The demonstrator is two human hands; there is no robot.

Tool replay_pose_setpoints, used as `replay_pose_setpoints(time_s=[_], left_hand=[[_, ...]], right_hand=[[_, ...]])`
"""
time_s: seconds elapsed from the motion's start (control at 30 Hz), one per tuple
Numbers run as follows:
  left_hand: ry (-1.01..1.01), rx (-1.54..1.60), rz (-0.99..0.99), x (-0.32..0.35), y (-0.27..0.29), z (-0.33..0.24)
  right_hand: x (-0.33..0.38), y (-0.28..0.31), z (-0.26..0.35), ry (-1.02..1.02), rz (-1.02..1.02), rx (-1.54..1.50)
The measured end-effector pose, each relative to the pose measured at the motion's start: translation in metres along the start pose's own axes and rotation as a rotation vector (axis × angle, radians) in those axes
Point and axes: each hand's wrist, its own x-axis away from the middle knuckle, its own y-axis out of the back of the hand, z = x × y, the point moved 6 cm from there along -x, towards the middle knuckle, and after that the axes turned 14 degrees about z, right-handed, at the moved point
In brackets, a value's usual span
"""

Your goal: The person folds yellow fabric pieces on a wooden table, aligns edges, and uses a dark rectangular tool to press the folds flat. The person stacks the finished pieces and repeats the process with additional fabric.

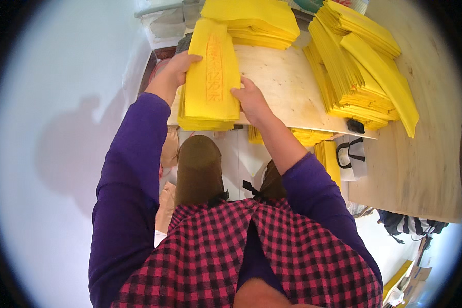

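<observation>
Both my hands are at a long yellow paper sheet with a column of red print down its middle. My left hand grips its left edge near the upper part, thumb lying on top. On the opposite edge, lower down, my right hand pinches the paper between thumb and fingers. Beneath it, more yellow paper shows in a layered pile at the table's near edge. Whether I hold one sheet or several together I cannot tell.
Behind my hands lies a thick stack of yellow paper. A taller, uneven stack stands on the right of the wooden table, beside a small black object. Below are more yellow bundles and a white bag with black handles. A white wall borders the left.
</observation>
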Motion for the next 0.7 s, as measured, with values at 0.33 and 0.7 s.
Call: replay_pose_setpoints(time_s=[0.33, 0.7], left_hand=[[-0.048, -0.116, -0.057, -0.016, 0.033, 0.015], [-0.111, -0.785, -0.329, -0.002, 0.040, -0.004]], right_hand=[[-0.014, 0.000, -0.021, -0.065, -0.085, 0.176], [-0.024, 0.002, -0.027, 0.008, -0.110, 0.314]])
